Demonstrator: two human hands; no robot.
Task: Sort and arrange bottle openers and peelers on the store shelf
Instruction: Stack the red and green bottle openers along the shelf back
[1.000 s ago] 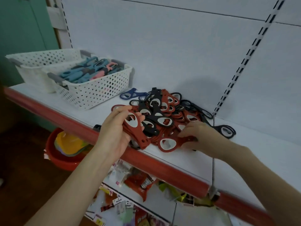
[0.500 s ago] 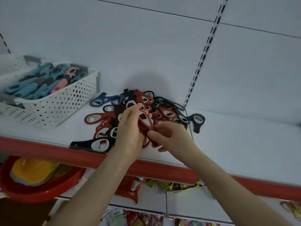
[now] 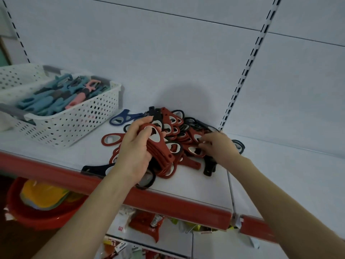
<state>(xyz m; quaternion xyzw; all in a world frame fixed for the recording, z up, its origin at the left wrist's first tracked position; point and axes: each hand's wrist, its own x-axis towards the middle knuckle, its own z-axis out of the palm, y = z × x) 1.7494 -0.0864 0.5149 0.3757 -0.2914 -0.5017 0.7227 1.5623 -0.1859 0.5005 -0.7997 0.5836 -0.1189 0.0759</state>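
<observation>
While the fingers (image 3: 142, 122) of the left hand (image 3: 133, 154) are curled tight over the top of a stack of red openers (image 3: 162, 149), thumb tucked underneath I think (can't really see it), the right hand (image 3: 221, 146) has its fingertips (image 3: 202, 144) bunched together on one more red opener (image 3: 194, 151) lying at the near side of the pile (image 3: 179, 126). Looks like a pinch on its rim, though the exact grip is a bit blurry.

So my read: this is the sort-by-colour step, collecting reds into one hand. The pile sits on the white shelf (image 3: 280, 165) against the back wall, just left of the slotted upright, and it's reds and blacks tangled together. A blue opener (image 3: 121, 118) lies off to the left of the pile, and a black opener (image 3: 94, 168) sits right at the red front edge (image 3: 168, 200), partly under the left wrist. The peelers (image 3: 56, 98) are already in the white basket (image 3: 74, 126) further left, so that half seems sorted.

Next move, I reckon: lift that red one free without dragging the black ones hooked around it, turn it the same way as the stack, and slide it in under the left fingers. The stack's getting thick, so it may need setting down soon. Plenty of pile left.
</observation>
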